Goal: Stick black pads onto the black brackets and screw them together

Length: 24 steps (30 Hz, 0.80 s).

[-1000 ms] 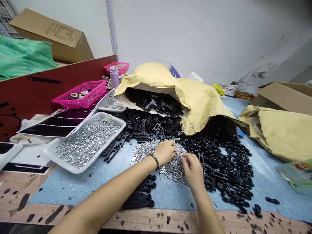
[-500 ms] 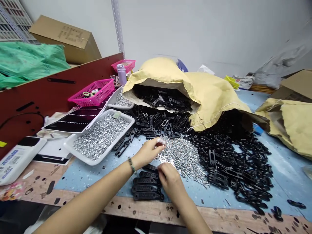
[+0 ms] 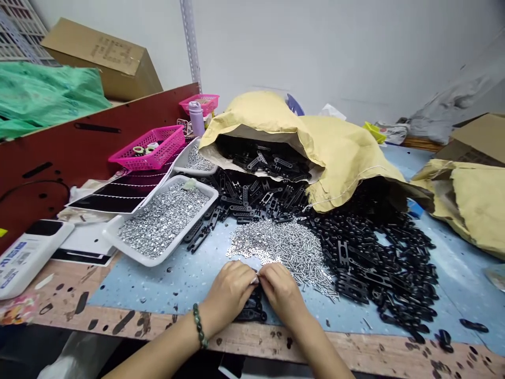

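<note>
My left hand (image 3: 232, 287), with a bead bracelet on its wrist, is closed in a pinch over the near edge of the work mat. My right hand (image 3: 283, 288) is pinched too, its fingertips meeting those of the left. Whatever sits between the fingers is too small and covered to name. Just below them lies a row of black slotted plastic arms (image 3: 252, 315), mostly hidden by the left hand. Beyond the fingertips spreads a heap of small silver screws (image 3: 302, 250), with silver nuts (image 3: 246, 239) along its left side.
Left of the hands stands a white tray (image 3: 112, 238) of small silver metal pieces. Black plastic parts (image 3: 394, 273) are piled at right, beside yellow paper sacks (image 3: 260, 113). Farther left are a pink basket (image 3: 148, 150) and a white scale (image 3: 33, 258).
My left hand has come back from the nuts toward me and now meets the right hand, covering most of the row of black arms. The right hand has barely moved.
</note>
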Each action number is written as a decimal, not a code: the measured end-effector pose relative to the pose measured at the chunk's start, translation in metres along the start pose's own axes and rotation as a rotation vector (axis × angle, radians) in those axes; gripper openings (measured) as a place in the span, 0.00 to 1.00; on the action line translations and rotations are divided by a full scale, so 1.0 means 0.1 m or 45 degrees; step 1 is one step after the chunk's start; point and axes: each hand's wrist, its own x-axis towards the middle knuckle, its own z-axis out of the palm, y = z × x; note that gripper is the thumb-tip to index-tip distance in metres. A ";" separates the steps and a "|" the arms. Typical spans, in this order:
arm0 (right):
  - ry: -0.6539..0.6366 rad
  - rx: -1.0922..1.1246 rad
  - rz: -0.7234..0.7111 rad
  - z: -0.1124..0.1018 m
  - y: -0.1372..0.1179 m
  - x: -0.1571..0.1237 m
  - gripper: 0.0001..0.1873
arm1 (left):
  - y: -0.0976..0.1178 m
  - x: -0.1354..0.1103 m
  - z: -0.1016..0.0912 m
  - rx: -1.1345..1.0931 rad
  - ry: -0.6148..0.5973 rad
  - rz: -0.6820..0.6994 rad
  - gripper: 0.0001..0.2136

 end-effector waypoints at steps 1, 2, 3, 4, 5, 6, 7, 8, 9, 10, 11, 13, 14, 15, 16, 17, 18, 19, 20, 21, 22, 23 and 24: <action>-0.006 -0.017 -0.018 -0.01 0.00 0.00 0.10 | 0.01 0.00 0.00 0.047 0.009 0.030 0.08; -0.012 -0.032 -0.034 -0.02 0.00 0.00 0.10 | 0.02 -0.01 -0.01 0.087 0.020 0.057 0.09; -0.018 -0.044 -0.049 -0.02 0.00 0.01 0.11 | 0.02 -0.02 -0.01 0.116 0.031 0.077 0.10; -0.025 -0.051 -0.062 -0.02 0.00 0.01 0.11 | 0.03 -0.03 -0.02 0.136 0.039 0.091 0.11; -0.032 -0.055 -0.073 -0.02 0.00 0.02 0.11 | 0.03 -0.04 -0.02 0.151 0.048 0.100 0.11; -0.041 -0.057 -0.089 -0.02 0.00 0.03 0.11 | 0.04 -0.04 -0.02 0.162 0.060 0.107 0.12; -0.053 -0.058 -0.102 -0.02 0.00 0.04 0.11 | 0.05 -0.05 -0.02 0.170 0.072 0.114 0.12; -0.062 -0.055 -0.105 -0.02 0.00 0.04 0.11 | 0.06 -0.06 -0.01 0.176 0.085 0.123 0.12; -0.067 -0.048 -0.094 -0.03 -0.01 0.04 0.10 | 0.07 -0.07 0.00 0.177 0.095 0.131 0.12; -0.069 -0.033 -0.073 -0.04 -0.01 0.04 0.10 | 0.07 -0.09 0.01 0.172 0.100 0.138 0.12; -0.071 -0.008 -0.046 -0.06 -0.02 0.04 0.10 | 0.08 -0.11 0.01 0.160 0.100 0.143 0.11; -0.081 0.065 -0.002 -0.11 0.00 0.02 0.11 | 0.08 -0.15 -0.02 0.123 0.096 0.120 0.10; -0.076 0.093 0.012 -0.15 0.02 0.01 0.11 | 0.08 -0.16 -0.04 0.101 0.102 0.092 0.10; -0.049 0.096 0.031 -0.20 0.07 0.00 0.12 | 0.08 -0.16 -0.08 0.080 0.121 0.057 0.11; 0.008 0.061 0.067 -0.25 0.14 -0.01 0.12 | 0.08 -0.14 -0.12 0.058 0.153 0.020 0.12; 0.086 -0.020 0.129 -0.31 0.22 -0.02 0.13 | 0.08 -0.09 -0.16 0.038 0.188 -0.010 0.13; 0.167 -0.138 0.216 -0.37 0.33 -0.03 0.13 | 0.09 -0.01 -0.19 0.023 0.209 -0.022 0.13; 0.228 -0.270 0.314 -0.43 0.43 -0.03 0.14 | 0.10 0.10 -0.20 0.024 0.203 -0.021 0.13; 0.254 -0.389 0.405 -0.48 0.54 -0.02 0.14 | 0.12 0.24 -0.19 0.035 0.169 -0.008 0.12; 0.248 -0.467 0.470 -0.53 0.63 -0.01 0.15 | 0.15 0.41 -0.16 0.062 0.092 0.012 0.12; 0.225 -0.509 0.507 -0.55 0.71 0.01 0.14 | 0.17 0.59 -0.10 0.116 -0.009 0.021 0.12; 0.197 -0.516 0.516 -0.57 0.77 0.03 0.12 | 0.20 0.78 -0.02 0.135 -0.048 0.029 0.12; 0.177 -0.501 0.507 -0.58 0.80 0.05 0.11 | 0.22 0.95 0.08 0.144 -0.078 0.044 0.12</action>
